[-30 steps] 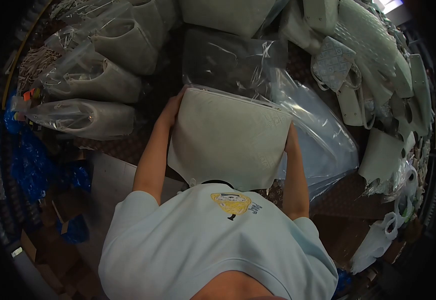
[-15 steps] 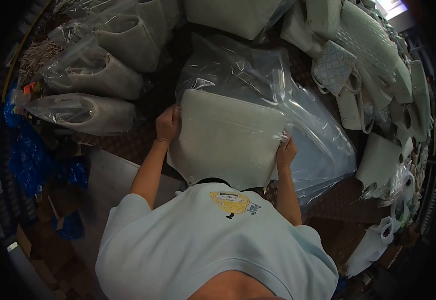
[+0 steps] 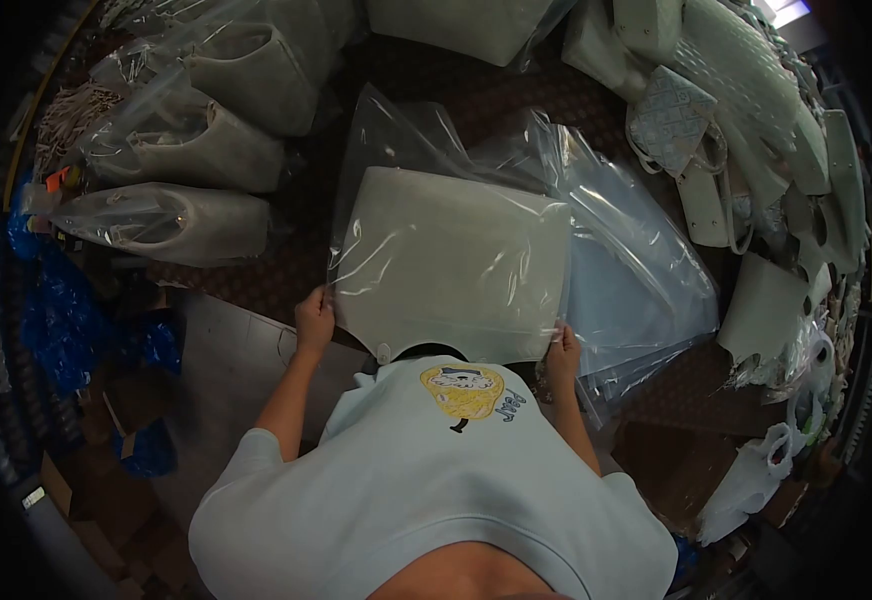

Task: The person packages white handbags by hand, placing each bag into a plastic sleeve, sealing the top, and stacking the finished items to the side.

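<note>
So my table (image 3: 594, 112) has a dark brown patterned top, with a flat grey panel (image 3: 218, 370) on my near left. Bright whitish light (image 3: 788, 12) way off at the far right, window or lamp, can't tell. Pretty dim around me otherwise tbh.

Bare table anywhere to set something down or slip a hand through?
Bare tabletop: the strip between the far pale bag and the clear sleeve around the held bag; a narrower gap between that sleeve and the wrapped bags at left, maybe hand-only. Crowded: the right side, with its heap of bags and loose plastic.
</note>
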### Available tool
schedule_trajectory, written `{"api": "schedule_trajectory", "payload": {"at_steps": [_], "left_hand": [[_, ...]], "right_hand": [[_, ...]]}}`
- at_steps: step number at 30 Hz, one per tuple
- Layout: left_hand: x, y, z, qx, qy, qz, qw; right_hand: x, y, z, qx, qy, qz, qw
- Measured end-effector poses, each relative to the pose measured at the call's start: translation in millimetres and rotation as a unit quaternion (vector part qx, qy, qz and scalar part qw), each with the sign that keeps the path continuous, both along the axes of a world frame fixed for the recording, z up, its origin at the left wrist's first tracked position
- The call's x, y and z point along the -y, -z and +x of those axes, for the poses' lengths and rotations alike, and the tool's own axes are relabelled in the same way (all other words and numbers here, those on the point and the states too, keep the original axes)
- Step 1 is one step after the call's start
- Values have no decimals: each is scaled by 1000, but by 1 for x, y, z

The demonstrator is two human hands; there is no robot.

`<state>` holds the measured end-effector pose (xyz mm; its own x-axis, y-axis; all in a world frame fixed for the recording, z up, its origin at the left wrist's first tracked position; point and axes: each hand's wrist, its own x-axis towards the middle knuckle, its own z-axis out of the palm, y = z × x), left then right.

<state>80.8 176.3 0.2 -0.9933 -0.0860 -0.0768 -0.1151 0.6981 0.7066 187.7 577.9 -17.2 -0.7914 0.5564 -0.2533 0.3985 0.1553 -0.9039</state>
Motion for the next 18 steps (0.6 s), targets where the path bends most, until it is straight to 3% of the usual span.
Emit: {"api": "schedule_trajectory", "payload": {"at_steps": [3,4,6,9,10,13,18], "left_hand": [[0,-41,-49,-45,57,93,993],[-2,-69,-71,-46,86,64,993],[-11,-144,-101,-72,90,58,992],[-32,-272,-96,-65,11,172,983],[-32,-290,-97,-70,12,172,982],[-29,-310,-100,-161,9,205,965],[-23,-295,-124,-67,23,207,976]], "right_hand": [[-41,-40,-44,19,-67,23,997],[-55,-61,-64,18,-67,8,998],[-56,-168,-102,-18,-102,-23,994],[-70,-274,-118,-85,-83,68,991],[-77,-301,-118,-87,-103,95,986],[-61,-336,-129,-71,-93,187,975],[-69,-315,-138,-17,-140,188,972]]}}
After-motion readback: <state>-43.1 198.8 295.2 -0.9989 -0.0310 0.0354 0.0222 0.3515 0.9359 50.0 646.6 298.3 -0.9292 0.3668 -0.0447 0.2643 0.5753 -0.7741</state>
